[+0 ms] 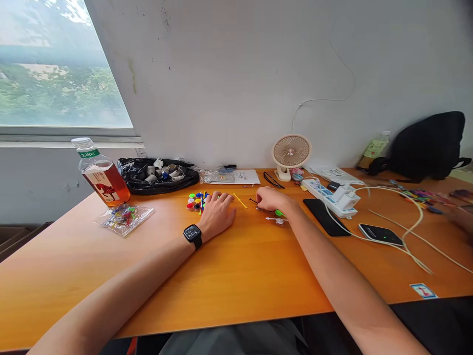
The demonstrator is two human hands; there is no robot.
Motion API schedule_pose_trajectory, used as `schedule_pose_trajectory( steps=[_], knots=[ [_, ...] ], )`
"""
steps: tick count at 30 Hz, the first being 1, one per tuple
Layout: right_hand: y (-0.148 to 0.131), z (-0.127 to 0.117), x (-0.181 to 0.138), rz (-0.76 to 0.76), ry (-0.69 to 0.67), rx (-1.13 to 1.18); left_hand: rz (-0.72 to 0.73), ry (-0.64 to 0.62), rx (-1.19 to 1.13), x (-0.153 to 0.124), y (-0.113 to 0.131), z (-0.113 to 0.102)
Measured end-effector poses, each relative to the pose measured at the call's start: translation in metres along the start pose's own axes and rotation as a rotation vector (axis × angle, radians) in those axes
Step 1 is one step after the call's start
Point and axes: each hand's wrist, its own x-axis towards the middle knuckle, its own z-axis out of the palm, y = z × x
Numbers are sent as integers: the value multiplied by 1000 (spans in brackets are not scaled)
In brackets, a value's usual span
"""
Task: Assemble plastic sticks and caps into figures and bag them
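My left hand (219, 213), with a black watch on its wrist, lies palm down on the orange table (236, 276), fingers spread beside a small pile of coloured plastic caps and sticks (196, 200). My right hand (269, 199) is curled, its fingertips pinched over a thin dark stick on the table. A green cap (278, 212) and a white pin piece (277, 220) lie just right of it. A yellow stick (240, 200) lies between the hands.
A tea bottle (100, 172) and a clear bag of coloured parts (123, 217) stand at left. A black bag of bits (157, 175), a small fan (291, 154), a power strip (332, 195), two phones (325, 216), cables and a black backpack (428, 145) line the back and right.
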Motion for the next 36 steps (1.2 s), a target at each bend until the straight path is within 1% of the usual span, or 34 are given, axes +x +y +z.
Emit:
schedule_pose_trajectory(
  steps=[2, 4, 7, 10, 12, 15, 18, 21, 23, 26, 29, 33, 36],
  knots=[
    [-4, 2, 1, -33, 48, 92, -8, 27, -30, 1, 2, -4],
    [-11, 4, 1, -91, 65, 223, -3, 58, -64, 1, 5, -7],
    [-25, 9, 0, -201, 15, 447, 40, 82, -106, 2, 6, -10],
    [-37, 20, 1, -290, -51, 613, 61, 81, -163, 2, 3, -7],
    [-39, 28, 2, -330, -81, 676, 74, 88, -235, 3, 0, -3],
    [-35, 37, 5, -372, -111, 708, 130, 97, -369, 3, -3, 3],
    [-28, 40, 8, -386, -115, 675, 158, 66, -472, 3, -4, 6],
    [-23, 40, 14, -362, -74, 602, 146, 31, -510, 3, -3, 7],
    [-20, 40, 18, -320, -19, 541, 176, 1, -500, 3, -3, 6],
    [-15, 41, 23, -210, 105, 413, 246, -60, -447, 3, -2, 7],
    [-11, 45, 23, -134, 196, 280, 240, -81, -375, 3, -3, 8],
    [-13, 51, 16, -173, 231, 153, 227, -52, -248, 2, -3, 7],
    [-15, 54, 14, -211, 240, 98, 271, -43, -213, 1, 1, 4]
  ],
)
